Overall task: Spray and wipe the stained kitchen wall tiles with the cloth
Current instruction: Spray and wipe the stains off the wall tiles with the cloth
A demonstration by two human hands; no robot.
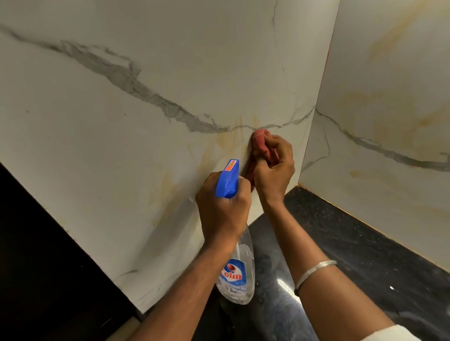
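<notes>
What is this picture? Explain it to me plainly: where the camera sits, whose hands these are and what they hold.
There is no machine here: a person works with bare hands. The single picture comes from a camera worn on the person's head, looking forward and down. The left hand grips a Colin spray bottle with a blue trigger head. The right hand, with a silver bangle on its wrist, presses a red cloth against the marble-look wall tiles, which carry yellowish stains. Below lies a dark polished countertop.

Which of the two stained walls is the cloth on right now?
The wall left of the corner: the right hand holds the red cloth against it, under the grey vein. Nothing touches the right-hand wall.
</notes>
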